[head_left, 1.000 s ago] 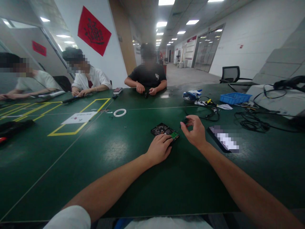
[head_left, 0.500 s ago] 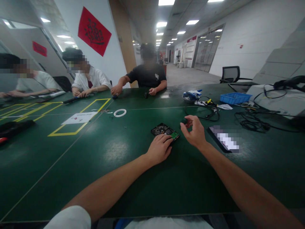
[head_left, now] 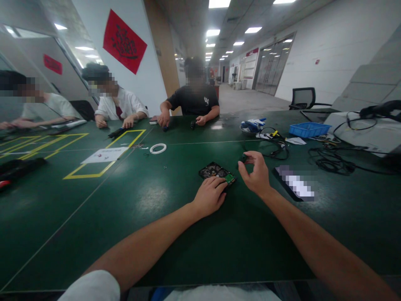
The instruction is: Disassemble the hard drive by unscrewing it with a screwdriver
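Note:
An opened hard drive (head_left: pixel 214 169) lies on the green table, its metal innards and a small green circuit board showing. My left hand (head_left: pixel 210 195) is over its near edge, fingers bent onto the drive and thumb on the near side; the hand hides that part. Just right of the drive, my right hand (head_left: pixel 255 172) is raised a little with thumb and fingers curled together. Between its fingertips is a small dark piece (head_left: pixel 242 158), too small and partly covered to name. A phone (head_left: pixel 294 183) with a lit screen lies to the right of this hand.
Black cables (head_left: pixel 275 146) lie beyond my right hand, near a blue tray (head_left: pixel 309 129) and a blue-and-white bundle (head_left: pixel 252 125). A white ring (head_left: pixel 158 149) and a paper sheet (head_left: pixel 104 155) are to the left. Several people sit across the table.
My hands and the hard drive hold almost still. Across the table, the dark-shirted person's hand has moved right, and the white-shirted person's hand has moved over a dark object.

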### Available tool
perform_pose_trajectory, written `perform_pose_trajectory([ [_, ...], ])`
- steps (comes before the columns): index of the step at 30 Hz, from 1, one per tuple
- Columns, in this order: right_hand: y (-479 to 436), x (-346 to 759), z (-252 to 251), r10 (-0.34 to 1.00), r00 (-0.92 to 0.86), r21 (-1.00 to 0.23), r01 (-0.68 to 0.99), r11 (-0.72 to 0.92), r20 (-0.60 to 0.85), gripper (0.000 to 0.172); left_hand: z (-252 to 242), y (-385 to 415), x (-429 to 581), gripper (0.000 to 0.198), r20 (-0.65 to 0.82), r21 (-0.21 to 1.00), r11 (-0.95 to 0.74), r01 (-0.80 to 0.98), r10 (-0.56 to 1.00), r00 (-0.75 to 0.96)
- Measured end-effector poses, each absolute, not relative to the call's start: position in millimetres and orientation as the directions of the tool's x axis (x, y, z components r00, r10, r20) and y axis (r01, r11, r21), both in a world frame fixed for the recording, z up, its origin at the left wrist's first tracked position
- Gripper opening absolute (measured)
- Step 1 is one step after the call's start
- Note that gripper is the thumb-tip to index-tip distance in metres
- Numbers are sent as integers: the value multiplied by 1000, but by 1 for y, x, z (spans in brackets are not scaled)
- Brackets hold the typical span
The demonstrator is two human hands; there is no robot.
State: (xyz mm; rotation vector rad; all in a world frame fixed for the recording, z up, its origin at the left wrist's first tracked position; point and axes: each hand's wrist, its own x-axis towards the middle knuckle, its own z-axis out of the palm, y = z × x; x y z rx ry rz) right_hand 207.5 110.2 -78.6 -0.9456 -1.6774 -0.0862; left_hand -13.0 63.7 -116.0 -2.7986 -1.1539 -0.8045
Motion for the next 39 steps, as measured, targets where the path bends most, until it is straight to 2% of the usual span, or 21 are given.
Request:
perform_pose_trajectory([
  [3, 111, 205, -82, 564, -11, -471, 537, 700, 826, 42, -116, 63, -13, 39, 469, 177, -729, 661, 653, 594],
  [6, 112, 205, -85, 591, 22, -501, 557, 663, 806, 44, -115, 63, -13, 40, 472, 176, -729, 662, 653, 593],
  [10, 111, 208, -84, 561, 11, -436, 643, 630, 828, 42, -115, 63, -13, 40, 465, 177, -728, 663, 655, 595],
  [14, 112, 211, -82, 535, -56, -370, 661, 653, 843, 39, -115, 63, -13, 40, 451, 179, -725, 665, 661, 600],
  [22, 116, 208, -85, 530, -27, -420, 575, 702, 848, 41, -115, 62, -12, 40, 459, 174, -726, 665, 657, 598],
  [27, 114, 211, -80, 490, -23, -345, 681, 646, 872, 37, -117, 64, -13, 40, 457, 177, -726, 665, 659, 598],
  [30, 111, 212, -75, 472, -64, -303, 689, 658, 879, 34, -117, 63, -13, 40, 455, 179, -725, 665, 660, 598],
  [39, 108, 209, -78, 559, -28, -384, 697, 605, 829, 39, -117, 63, -13, 40, 466, 178, -730, 660, 653, 597],
])
